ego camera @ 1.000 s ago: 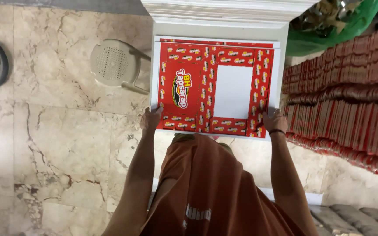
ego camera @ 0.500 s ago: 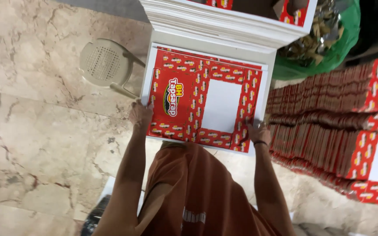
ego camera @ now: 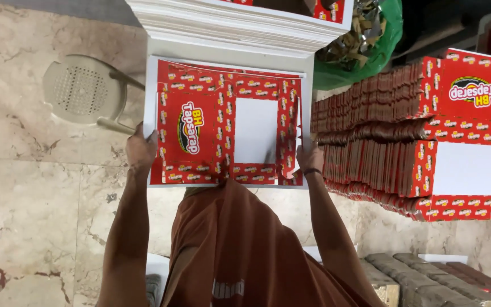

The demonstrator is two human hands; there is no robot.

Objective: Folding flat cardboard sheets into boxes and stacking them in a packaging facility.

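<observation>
I look down over my brown shirt at a flat red printed carton sheet [ego camera: 200, 133] with a white rectangular window, lying on a white board. My left hand [ego camera: 141, 150] grips the sheet's left edge. My right hand [ego camera: 310, 158] holds its right edge, where a strip of the red margin is lifting away from the sheet. Both arms reach forward on either side of my body.
A tall stack of white sheets [ego camera: 228, 25] lies just beyond. Rows of folded red cartons [ego camera: 382, 131] stand at the right, with a green bag of scraps [ego camera: 365, 40] behind. A beige plastic stool [ego camera: 83, 91] sits on the marble floor at left.
The view has shifted, so the sheet sits more to the left of the picture. The red margin at my right hand now peels off the sheet's right edge.
</observation>
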